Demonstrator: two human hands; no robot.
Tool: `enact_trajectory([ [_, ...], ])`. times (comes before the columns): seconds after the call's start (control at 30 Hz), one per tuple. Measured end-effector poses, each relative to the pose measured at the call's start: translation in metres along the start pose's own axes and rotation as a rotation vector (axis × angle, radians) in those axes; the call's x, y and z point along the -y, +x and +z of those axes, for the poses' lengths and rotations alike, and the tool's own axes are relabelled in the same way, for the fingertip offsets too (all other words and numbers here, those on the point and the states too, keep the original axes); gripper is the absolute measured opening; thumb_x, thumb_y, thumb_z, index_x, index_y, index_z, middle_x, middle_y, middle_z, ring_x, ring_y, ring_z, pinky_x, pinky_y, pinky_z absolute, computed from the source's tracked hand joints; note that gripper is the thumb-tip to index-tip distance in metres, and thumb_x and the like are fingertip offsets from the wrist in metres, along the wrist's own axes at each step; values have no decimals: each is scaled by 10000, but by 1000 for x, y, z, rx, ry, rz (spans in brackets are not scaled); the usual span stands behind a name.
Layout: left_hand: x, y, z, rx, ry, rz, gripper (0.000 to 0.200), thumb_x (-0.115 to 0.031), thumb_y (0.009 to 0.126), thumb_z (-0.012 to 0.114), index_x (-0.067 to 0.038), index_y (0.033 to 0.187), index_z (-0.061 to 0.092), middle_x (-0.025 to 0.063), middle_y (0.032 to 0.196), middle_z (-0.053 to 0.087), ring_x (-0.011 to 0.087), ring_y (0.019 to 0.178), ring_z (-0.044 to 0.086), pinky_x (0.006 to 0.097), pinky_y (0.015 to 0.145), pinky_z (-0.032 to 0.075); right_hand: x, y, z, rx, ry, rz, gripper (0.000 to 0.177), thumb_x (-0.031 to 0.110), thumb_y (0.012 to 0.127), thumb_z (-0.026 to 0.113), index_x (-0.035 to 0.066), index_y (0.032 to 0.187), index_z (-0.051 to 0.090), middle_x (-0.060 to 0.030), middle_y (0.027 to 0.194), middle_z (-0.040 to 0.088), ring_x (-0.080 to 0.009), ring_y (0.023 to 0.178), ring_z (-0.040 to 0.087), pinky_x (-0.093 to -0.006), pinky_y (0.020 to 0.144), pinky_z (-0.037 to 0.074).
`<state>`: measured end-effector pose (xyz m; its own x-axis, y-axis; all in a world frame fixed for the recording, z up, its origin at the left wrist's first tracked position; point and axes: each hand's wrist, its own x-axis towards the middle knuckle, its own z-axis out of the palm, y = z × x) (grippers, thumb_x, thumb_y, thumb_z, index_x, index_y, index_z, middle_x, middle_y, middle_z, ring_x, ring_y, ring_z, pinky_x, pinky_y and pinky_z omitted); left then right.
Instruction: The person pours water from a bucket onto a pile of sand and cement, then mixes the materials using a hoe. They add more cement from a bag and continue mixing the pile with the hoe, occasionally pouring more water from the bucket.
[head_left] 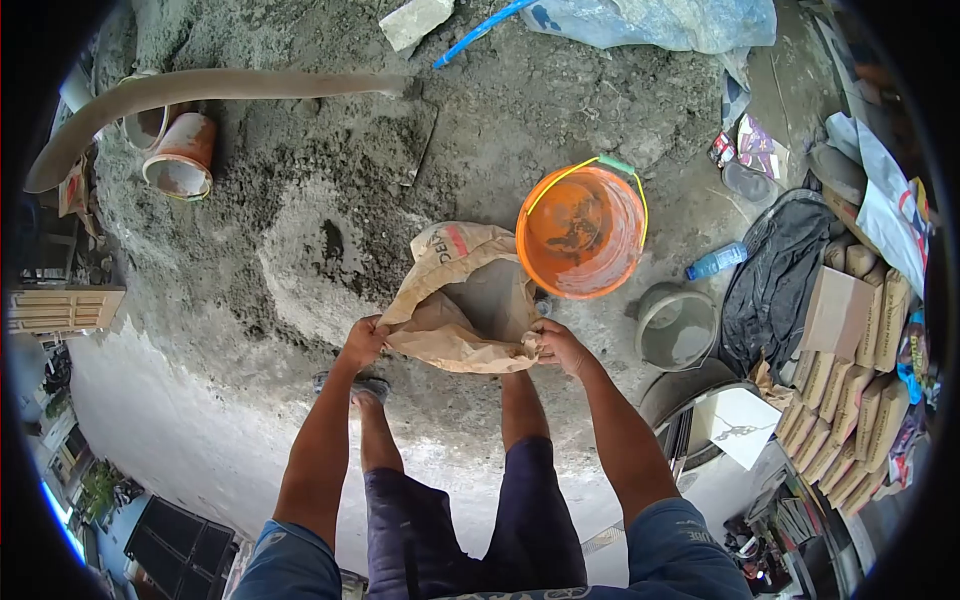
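Note:
A brown paper cement sack [440, 335] hangs open between my two hands in front of my legs, with grey powder showing inside its mouth. My left hand [366, 342] grips the sack's left edge, fingers closed on the paper. On the other side my right hand [558, 346] pinches the right edge of the mouth. An orange bucket [582, 232] with a yellow handle and green grip stands just beyond the sack's right side. Its inside is smeared with grey residue. The sack's lower part is hidden from this angle.
A hoe [220, 88] lies across the grey mortar heap [330, 235], near a smaller orange bucket [182, 158]. To the right are a grey bucket [677, 328], a water bottle [716, 261], black plastic [770, 290] and stacked cement sacks [840, 410].

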<state>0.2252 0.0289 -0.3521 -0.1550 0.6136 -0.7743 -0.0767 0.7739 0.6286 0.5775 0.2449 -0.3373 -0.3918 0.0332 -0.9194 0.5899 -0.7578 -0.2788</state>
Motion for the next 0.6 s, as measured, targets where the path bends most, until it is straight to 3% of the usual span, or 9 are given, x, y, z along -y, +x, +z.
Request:
enact_trajectory([
  [0.1, 11, 2, -9, 45, -7, -51, 271, -206, 927, 483, 5, 993, 640, 40, 804, 663, 106, 709, 605, 263, 638, 489, 22, 22, 4, -61, 291, 118, 503, 404, 776, 629, 116, 1180, 542, -73, 1155, 563, -248, 1063, 552, -460, 883, 437],
  [0.17, -5, -3, -12, 57, 38, -100, 269, -196, 922, 481, 7, 998, 641, 38, 809, 662, 103, 717, 600, 262, 647, 487, 21, 48, 13, -101, 616, 21, 524, 435, 763, 679, 74, 1106, 514, -111, 1142, 555, -252, 1057, 552, -420, 851, 452],
  [0.2, -13, -2, -12, 65, 71, -132, 268, -187, 917, 480, 8, 1004, 642, 36, 813, 661, 99, 726, 596, 260, 656, 486, 13, 71, 13, -104, 634, 23, 524, 435, 763, 679, 74, 1106, 514, -111, 1142, 555, -252, 1057, 552, -420, 851, 452],
  [0.3, 14, 6, -16, -33, 255, -12, 219, -114, 851, 488, 37, 908, 637, 26, 720, 627, 88, 661, 546, 260, 589, 440, -6, 108, 29, -499, 146, -36, 675, 403, 701, 770, 1, 1162, 484, -221, 1210, 533, -291, 1112, 546, -397, 863, 467],
  [0.33, 29, 9, -17, -27, 123, -30, 216, -112, 824, 499, 52, 877, 630, 50, 695, 613, 107, 652, 528, 281, 591, 439, -5, 104, 45, -639, 86, -13, 698, 375, 690, 781, -20, 1183, 484, -242, 1204, 541, -304, 1118, 549, -393, 872, 469],
  [0.37, -1, 2, -12, -42, 180, -95, 203, -117, 824, 513, 49, 863, 623, 60, 688, 609, 108, 645, 516, 303, 585, 439, -3, 100, 61, -778, 28, 19, 722, 348, 680, 792, -42, 1204, 483, -264, 1199, 549, -317, 1124, 553, -388, 880, 471],
  [0.47, 7, 11, -6, -134, 160, -128, 339, -119, 808, 605, 31, 1095, 505, 90, 826, 620, 132, 682, 548, 286, 579, 452, -29, 110, 67, -737, -178, 78, 540, 190, 669, 793, -36, 1099, 557, -201, 1009, 645, -252, 942, 629, -345, 736, 510],
  [0.53, -7, 13, 3, -162, -15, -237, 526, -128, 786, 671, 17, 1231, 431, 114, 900, 633, 153, 720, 576, 287, 596, 468, -55, 123, 71, -453, -59, -7, 527, 164, 678, 769, 10, 1135, 556, -176, 1014, 661, -278, 912, 645, -379, 757, 506],
  [0.6, 6, 32, 5, -144, 63, -167, 513, -140, 759, 700, 2, 1199, 479, 129, 903, 646, 186, 754, 607, 327, 634, 488, -66, 128, 88, -480, -106, -113, 404, 161, 713, 725, 57, 1083, 599, -173, 981, 671, -301, 866, 655, -413, 753, 500],
])
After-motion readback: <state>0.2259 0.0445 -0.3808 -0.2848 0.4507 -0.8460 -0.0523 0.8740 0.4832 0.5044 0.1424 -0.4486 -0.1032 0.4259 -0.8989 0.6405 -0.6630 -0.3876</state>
